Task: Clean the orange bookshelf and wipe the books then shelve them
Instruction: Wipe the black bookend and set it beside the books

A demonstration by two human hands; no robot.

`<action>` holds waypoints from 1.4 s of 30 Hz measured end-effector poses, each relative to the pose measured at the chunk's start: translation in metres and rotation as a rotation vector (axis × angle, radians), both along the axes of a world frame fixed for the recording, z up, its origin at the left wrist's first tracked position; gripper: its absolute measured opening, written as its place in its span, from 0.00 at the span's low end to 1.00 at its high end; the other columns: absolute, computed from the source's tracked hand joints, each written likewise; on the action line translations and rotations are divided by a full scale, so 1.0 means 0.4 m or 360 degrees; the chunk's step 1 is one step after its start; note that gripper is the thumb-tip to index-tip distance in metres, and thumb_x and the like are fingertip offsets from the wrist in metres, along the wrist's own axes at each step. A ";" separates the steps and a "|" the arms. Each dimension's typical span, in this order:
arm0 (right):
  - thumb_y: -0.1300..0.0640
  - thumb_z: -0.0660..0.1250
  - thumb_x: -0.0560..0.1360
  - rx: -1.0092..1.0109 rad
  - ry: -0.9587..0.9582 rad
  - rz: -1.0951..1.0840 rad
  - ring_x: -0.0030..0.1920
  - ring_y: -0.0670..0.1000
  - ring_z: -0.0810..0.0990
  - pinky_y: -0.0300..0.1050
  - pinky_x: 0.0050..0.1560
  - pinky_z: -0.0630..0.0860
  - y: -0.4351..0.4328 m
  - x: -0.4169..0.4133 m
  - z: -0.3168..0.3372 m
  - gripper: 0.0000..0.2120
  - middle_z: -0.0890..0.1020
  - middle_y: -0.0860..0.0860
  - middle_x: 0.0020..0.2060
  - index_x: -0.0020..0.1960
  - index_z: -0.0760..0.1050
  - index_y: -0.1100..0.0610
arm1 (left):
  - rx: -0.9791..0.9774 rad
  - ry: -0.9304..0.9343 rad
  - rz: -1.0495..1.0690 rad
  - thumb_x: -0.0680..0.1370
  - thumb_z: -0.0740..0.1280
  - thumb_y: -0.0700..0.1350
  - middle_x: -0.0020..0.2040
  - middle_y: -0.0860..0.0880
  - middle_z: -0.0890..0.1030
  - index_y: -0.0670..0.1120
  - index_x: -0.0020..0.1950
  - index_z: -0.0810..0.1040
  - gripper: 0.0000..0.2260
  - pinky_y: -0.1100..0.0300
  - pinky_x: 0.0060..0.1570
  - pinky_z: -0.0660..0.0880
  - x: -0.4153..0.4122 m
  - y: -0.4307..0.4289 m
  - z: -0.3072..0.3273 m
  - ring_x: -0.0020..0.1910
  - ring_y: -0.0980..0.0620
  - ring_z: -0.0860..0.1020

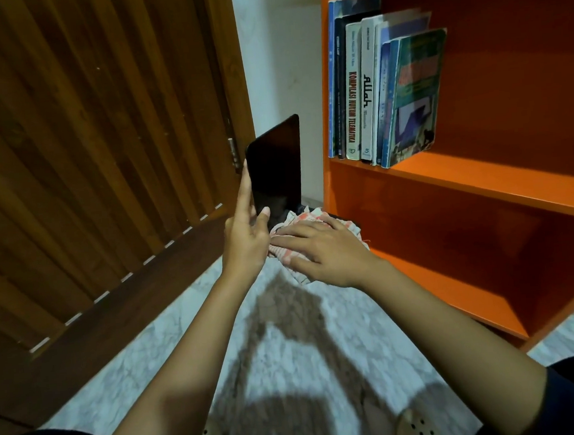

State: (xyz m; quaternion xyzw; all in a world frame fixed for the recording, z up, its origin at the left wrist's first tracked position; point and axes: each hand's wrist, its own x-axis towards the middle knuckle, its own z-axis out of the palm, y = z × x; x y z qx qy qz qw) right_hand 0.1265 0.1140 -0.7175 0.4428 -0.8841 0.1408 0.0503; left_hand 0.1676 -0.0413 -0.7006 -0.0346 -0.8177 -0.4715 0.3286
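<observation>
Orange bookshelf (482, 181): smooth painted or laminated board, low sheen, no grain showing. Books (368, 90): paper and card covers, mostly glossy; the outer green one looks scuffed and dull at the edges. Black cover (274, 163): slick and reflective, possibly laminated card or plastic, too dark to tell. Cloth (299, 218): thin woven checked fabric, matt, crumpled. Door (84, 147): varnished brown wood slats, visible grain, satin finish. Hinge (233, 153): dull metal. Floor (282, 355): smooth marble-look tile, grey-white veining. Wall (280, 63): matt painted plaster.
</observation>
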 end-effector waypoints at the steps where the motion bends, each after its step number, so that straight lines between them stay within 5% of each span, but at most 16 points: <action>1: 0.39 0.46 0.77 -0.0027 -0.0026 -0.0016 0.71 0.44 0.63 0.62 0.72 0.51 0.000 0.000 -0.003 0.23 0.67 0.37 0.70 0.70 0.63 0.36 | 0.0007 0.0005 -0.0023 0.79 0.61 0.40 0.73 0.51 0.66 0.63 0.74 0.51 0.31 0.52 0.67 0.69 0.001 0.001 -0.002 0.69 0.50 0.69; 3: 0.40 0.46 0.78 -0.0052 -0.0081 -0.0053 0.70 0.43 0.63 0.60 0.71 0.51 0.001 0.000 -0.010 0.22 0.68 0.36 0.69 0.69 0.64 0.36 | 0.0031 0.0019 -0.0056 0.79 0.61 0.37 0.73 0.56 0.65 0.57 0.76 0.53 0.30 0.62 0.67 0.67 0.004 0.004 -0.008 0.69 0.55 0.68; 6: 0.41 0.47 0.79 -0.0071 -0.0109 -0.0135 0.70 0.44 0.63 0.59 0.71 0.51 0.008 -0.007 -0.016 0.20 0.68 0.37 0.68 0.69 0.65 0.37 | 0.0033 -0.0003 -0.0024 0.79 0.61 0.34 0.70 0.61 0.66 0.53 0.76 0.54 0.30 0.77 0.56 0.67 0.013 0.010 -0.014 0.54 0.60 0.78; 10: 0.44 0.51 0.81 -0.0066 -0.0094 -0.0325 0.70 0.44 0.64 0.58 0.66 0.58 0.016 -0.022 -0.016 0.17 0.68 0.38 0.69 0.68 0.66 0.38 | 0.0084 -0.0022 -0.0089 0.79 0.60 0.35 0.73 0.56 0.65 0.59 0.75 0.54 0.31 0.64 0.68 0.66 0.024 0.023 -0.018 0.70 0.55 0.67; 15: 0.43 0.50 0.81 -0.0013 -0.0121 -0.0556 0.66 0.52 0.68 0.58 0.57 0.63 0.007 -0.040 -0.015 0.17 0.68 0.42 0.68 0.68 0.65 0.41 | 0.0100 -0.0034 -0.0097 0.79 0.60 0.35 0.66 0.71 0.65 0.60 0.74 0.53 0.31 0.74 0.59 0.66 0.025 0.044 -0.019 0.68 0.57 0.68; 18: 0.43 0.51 0.81 0.0020 -0.0128 -0.0659 0.62 0.57 0.70 0.58 0.55 0.65 0.006 -0.049 -0.029 0.17 0.68 0.45 0.68 0.68 0.64 0.42 | 0.0054 -0.0010 -0.0071 0.80 0.60 0.36 0.65 0.65 0.72 0.62 0.72 0.53 0.30 0.74 0.48 0.71 0.033 0.052 -0.021 0.61 0.51 0.73; 22: 0.44 0.52 0.81 -0.0077 -0.0169 -0.0722 0.60 0.58 0.72 0.56 0.53 0.68 0.013 -0.064 -0.043 0.17 0.69 0.47 0.65 0.68 0.66 0.43 | 0.0013 -0.0012 -0.0075 0.80 0.60 0.36 0.66 0.39 0.74 0.67 0.70 0.53 0.31 0.56 0.45 0.71 0.050 0.058 -0.023 0.55 0.33 0.71; 24: 0.45 0.53 0.81 -0.0150 -0.0208 -0.0717 0.58 0.58 0.74 0.53 0.50 0.72 0.020 -0.072 -0.048 0.16 0.71 0.49 0.63 0.67 0.68 0.44 | -0.0004 -0.0029 -0.0066 0.80 0.60 0.37 0.61 0.33 0.75 0.68 0.69 0.54 0.30 0.57 0.39 0.68 0.057 0.057 -0.022 0.51 0.35 0.75; 25: 0.45 0.54 0.81 -0.0182 -0.0218 -0.0719 0.57 0.58 0.75 0.51 0.48 0.73 0.022 -0.074 -0.049 0.16 0.72 0.49 0.61 0.66 0.69 0.44 | -0.0028 -0.0037 -0.0044 0.80 0.60 0.37 0.58 0.32 0.76 0.68 0.68 0.55 0.29 0.60 0.33 0.65 0.057 0.054 -0.023 0.43 0.44 0.79; 27: 0.46 0.55 0.81 -0.0236 -0.0225 -0.0752 0.56 0.58 0.75 0.48 0.45 0.71 0.027 -0.078 -0.049 0.15 0.74 0.49 0.59 0.66 0.70 0.44 | -0.0069 -0.0036 -0.0005 0.80 0.60 0.37 0.46 0.36 0.79 0.68 0.69 0.54 0.30 0.70 0.27 0.61 0.056 0.049 -0.027 0.27 0.55 0.71; 29: 0.46 0.56 0.81 -0.0299 -0.0268 -0.0800 0.57 0.59 0.75 0.48 0.45 0.69 0.036 -0.086 -0.047 0.15 0.75 0.49 0.58 0.65 0.71 0.44 | -0.0089 -0.0038 0.0002 0.80 0.60 0.37 0.34 0.53 0.77 0.65 0.72 0.53 0.30 0.64 0.27 0.61 0.051 0.044 -0.035 0.25 0.51 0.65; 31: 0.47 0.56 0.80 -0.0329 -0.0326 -0.0818 0.56 0.59 0.75 0.50 0.48 0.71 0.046 -0.091 -0.047 0.14 0.76 0.50 0.56 0.64 0.72 0.43 | -0.0091 -0.0050 0.0010 0.80 0.60 0.37 0.32 0.59 0.74 0.65 0.72 0.51 0.31 0.61 0.27 0.60 0.051 0.041 -0.040 0.25 0.51 0.64; 35: 0.49 0.57 0.80 -0.0173 -0.0290 -0.0905 0.55 0.60 0.76 0.51 0.47 0.73 0.079 -0.109 -0.060 0.13 0.76 0.52 0.55 0.62 0.74 0.45 | -0.0166 -0.0092 0.0028 0.80 0.60 0.38 0.33 0.43 0.75 0.66 0.71 0.52 0.30 0.69 0.27 0.60 0.065 0.031 -0.042 0.24 0.56 0.66; 37: 0.48 0.56 0.81 -0.0165 -0.0187 -0.1030 0.54 0.60 0.76 0.49 0.45 0.72 0.109 -0.112 -0.058 0.13 0.75 0.53 0.56 0.62 0.73 0.45 | -0.0216 -0.0133 0.0078 0.80 0.60 0.39 0.29 0.42 0.72 0.68 0.71 0.48 0.32 0.63 0.25 0.59 0.067 0.021 -0.045 0.23 0.54 0.65; 39: 0.47 0.55 0.81 -0.0433 -0.0112 -0.1180 0.53 0.59 0.76 0.47 0.43 0.70 0.132 -0.110 -0.039 0.14 0.75 0.53 0.57 0.64 0.72 0.46 | -0.0196 -0.0161 0.0149 0.80 0.60 0.40 0.28 0.41 0.70 0.73 0.69 0.45 0.34 0.59 0.25 0.60 0.059 0.005 -0.054 0.24 0.52 0.65; 42: 0.46 0.55 0.80 -0.1303 -0.0319 -0.1187 0.53 0.54 0.76 0.50 0.47 0.73 0.115 -0.123 0.001 0.14 0.76 0.52 0.57 0.61 0.73 0.46 | -0.0172 -0.0178 0.0238 0.80 0.60 0.40 0.30 0.42 0.71 0.72 0.70 0.46 0.34 0.63 0.26 0.61 0.047 -0.002 -0.066 0.25 0.52 0.67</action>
